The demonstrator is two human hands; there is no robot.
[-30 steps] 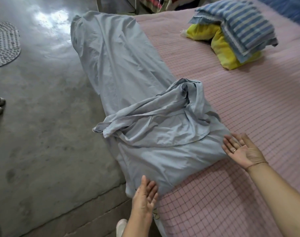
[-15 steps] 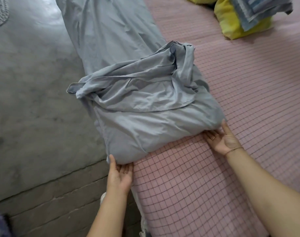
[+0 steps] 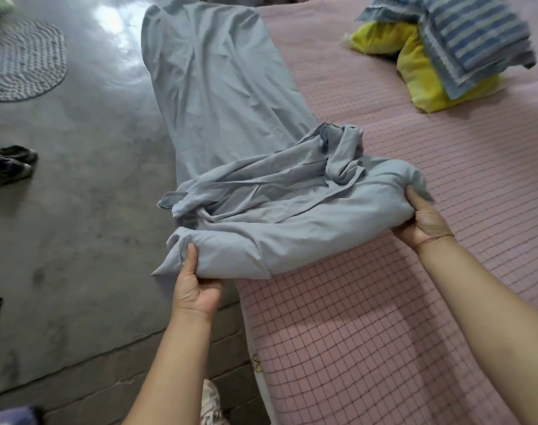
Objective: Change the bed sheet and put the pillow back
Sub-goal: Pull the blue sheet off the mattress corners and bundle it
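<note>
Left hand point(image 3: 197, 289) and right hand point(image 3: 424, 219) gripped the bunched grey-blue bed sheet point(image 3: 261, 216), thumbs on top, at frame centre along the pink checked mattress point(image 3: 369, 332) edge.

sheet point(image 3: 261, 210) on bed point(image 3: 369, 332) left edge | pillow point(image 3: 421, 65) far right | mat point(image 3: 22, 61) on floor point(image 3: 77, 225), far left

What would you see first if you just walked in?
A big rumpled grey-blue sheet lies along the left edge of the pink bed. The left hand and right hand grip its bunched near end, one at each corner. Far right, a yellow pillow sits under a striped blue cloth.
</note>
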